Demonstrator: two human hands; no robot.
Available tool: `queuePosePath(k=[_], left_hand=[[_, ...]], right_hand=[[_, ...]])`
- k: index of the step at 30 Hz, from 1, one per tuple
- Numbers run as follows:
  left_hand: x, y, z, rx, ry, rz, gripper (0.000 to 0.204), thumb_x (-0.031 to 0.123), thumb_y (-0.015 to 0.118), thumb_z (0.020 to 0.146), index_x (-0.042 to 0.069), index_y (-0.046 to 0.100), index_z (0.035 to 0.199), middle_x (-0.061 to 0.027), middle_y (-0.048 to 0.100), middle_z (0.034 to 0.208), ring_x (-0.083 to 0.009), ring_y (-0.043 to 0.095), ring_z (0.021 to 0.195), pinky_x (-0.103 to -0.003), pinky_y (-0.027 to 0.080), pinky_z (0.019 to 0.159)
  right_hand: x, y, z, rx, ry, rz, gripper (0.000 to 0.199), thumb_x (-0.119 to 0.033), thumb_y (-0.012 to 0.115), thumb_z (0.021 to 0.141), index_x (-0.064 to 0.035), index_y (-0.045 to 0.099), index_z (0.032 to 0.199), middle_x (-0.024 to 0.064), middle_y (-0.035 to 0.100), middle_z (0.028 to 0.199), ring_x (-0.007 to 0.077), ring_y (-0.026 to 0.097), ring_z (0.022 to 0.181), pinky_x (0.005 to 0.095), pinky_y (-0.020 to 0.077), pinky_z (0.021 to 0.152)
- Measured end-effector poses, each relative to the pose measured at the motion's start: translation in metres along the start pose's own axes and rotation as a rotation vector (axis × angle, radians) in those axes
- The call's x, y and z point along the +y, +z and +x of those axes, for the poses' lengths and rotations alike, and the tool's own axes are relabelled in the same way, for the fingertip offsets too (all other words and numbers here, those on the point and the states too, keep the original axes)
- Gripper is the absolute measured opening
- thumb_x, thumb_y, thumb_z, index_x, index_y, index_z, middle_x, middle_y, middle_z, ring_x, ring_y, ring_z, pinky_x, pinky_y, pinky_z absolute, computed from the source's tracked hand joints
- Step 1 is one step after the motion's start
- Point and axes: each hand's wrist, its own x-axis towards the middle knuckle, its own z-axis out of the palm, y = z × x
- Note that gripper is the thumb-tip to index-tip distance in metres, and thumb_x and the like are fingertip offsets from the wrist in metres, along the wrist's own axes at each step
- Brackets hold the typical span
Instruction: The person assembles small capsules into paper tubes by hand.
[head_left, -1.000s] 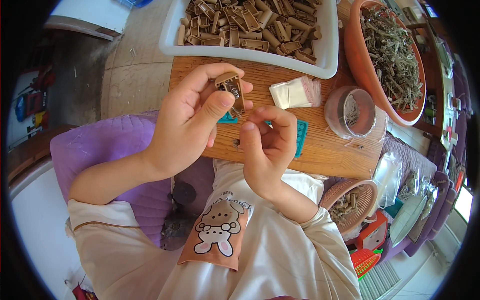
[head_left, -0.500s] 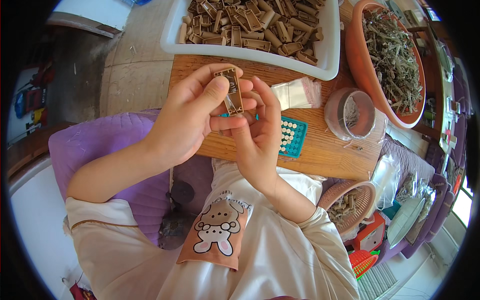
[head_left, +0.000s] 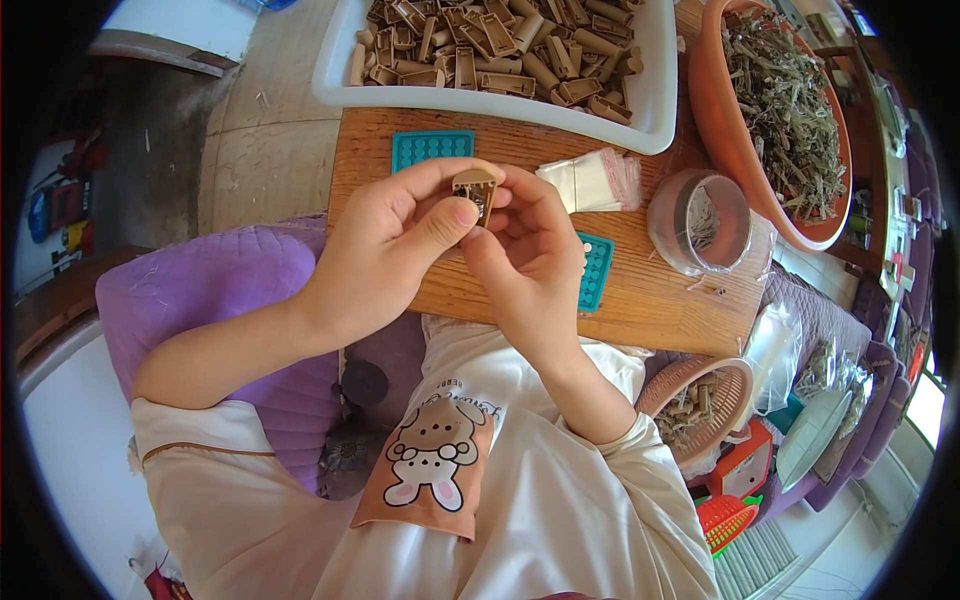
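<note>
Tan plastic clip (head_left: 474, 186) sits pinched between both your hands, held up over the wooden board (head_left: 640, 290), just above its near-left part. Left hand (head_left: 395, 245) is closed on it: thumb pressed against the front face, fingers curled behind the top. Right hand (head_left: 530, 250) is closed too, fingertips (head_left: 500, 205) touching the clip's right side and lower edge; I can't tell what the small dark part under your thumb is, it's mostly hidden.

For this step, my read: keep the left thumb low on the face so the top edge stays visible, and let the right fingertips do the fine work while the left only steadies. Don't squeeze harder than needed; a small piece like this would likely pop out sideways.

Around you: teal perforated mat (head_left: 432, 148) lies flat on the board just beyond your left knuckles, second teal mat (head_left: 596, 270) partly under your right hand. White tray (head_left: 655, 110) of tan pieces at the far edge, clear bags (head_left: 592, 180) and clear round tub (head_left: 700, 222) to the right, orange basin (head_left: 715, 100) of dried stems further right.

Versus half a second ago: hands have closed in tighter, clip now shows its top edge-on rather than its long face, and the far teal mat has come clear of your hands.
</note>
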Motion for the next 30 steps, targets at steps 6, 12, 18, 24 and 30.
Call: queuePosePath(k=[6, 12, 18, 24, 30], left_hand=[[-0.008, 0.006, -0.004, 0.05, 0.101, 0.195, 0.027, 0.011, 0.047, 0.088, -0.001, 0.047, 0.112, -0.0082, 0.058, 0.098, -0.0099, 0.055, 0.089, -0.022, 0.044, 0.079], [-0.003, 0.005, -0.011, -0.131, -0.327, -0.069, 0.029, 0.015, 0.046, 0.089, 0.004, 0.042, 0.115, -0.0082, 0.057, 0.1, -0.0126, 0.059, 0.081, -0.024, 0.049, 0.067], [-0.003, 0.008, -0.008, -0.213, -0.463, 0.018, 0.028, 0.013, 0.046, 0.089, 0.002, 0.046, 0.114, -0.0063, 0.057, 0.095, -0.0134, 0.06, 0.08, -0.022, 0.049, 0.067], [-0.002, 0.01, -0.007, -0.166, -0.522, -0.013, 0.029, 0.014, 0.046, 0.089, 0.003, 0.046, 0.116, -0.007, 0.057, 0.096, -0.0145, 0.06, 0.081, -0.023, 0.05, 0.068], [-0.004, 0.008, -0.005, -0.143, -0.482, -0.073, 0.03, 0.017, 0.047, 0.089, 0.003, 0.045, 0.116, -0.0082, 0.057, 0.099, -0.0157, 0.06, 0.085, -0.024, 0.051, 0.071]], right_hand=[[0.01, -0.005, -0.001, 0.023, -0.021, -0.19, 0.034, 0.0, 0.058, 0.074, 0.0013, 0.045, 0.105, 0.0077, 0.056, 0.086, 0.0111, 0.055, 0.08, 0.0239, 0.0475, 0.071], [0.006, -0.08, -0.006, -0.348, 0.17, -0.421, 0.029, -0.008, 0.061, 0.077, -0.0005, 0.052, 0.103, 0.0062, 0.059, 0.089, 0.0097, 0.055, 0.073, 0.0229, 0.046, 0.062], [0.028, -0.145, -0.02, 0.139, 0.183, -1.001, 0.025, -0.003, 0.059, 0.076, -0.0004, 0.054, 0.1, 0.0081, 0.059, 0.083, 0.0132, 0.057, 0.07, 0.0264, 0.0453, 0.058], [0.054, -0.148, -0.025, 0.101, -0.402, -1.404, 0.026, -0.001, 0.059, 0.072, -0.0049, 0.056, 0.098, 0.0098, 0.058, 0.075, 0.0249, 0.054, 0.066, 0.0332, 0.0451, 0.058], [0.056, -0.15, -0.027, 0.073, -0.341, -1.473, 0.025, 0.002, 0.057, 0.071, -0.0054, 0.056, 0.095, 0.0086, 0.055, 0.073, 0.0246, 0.053, 0.069, 0.034, 0.0449, 0.059]])
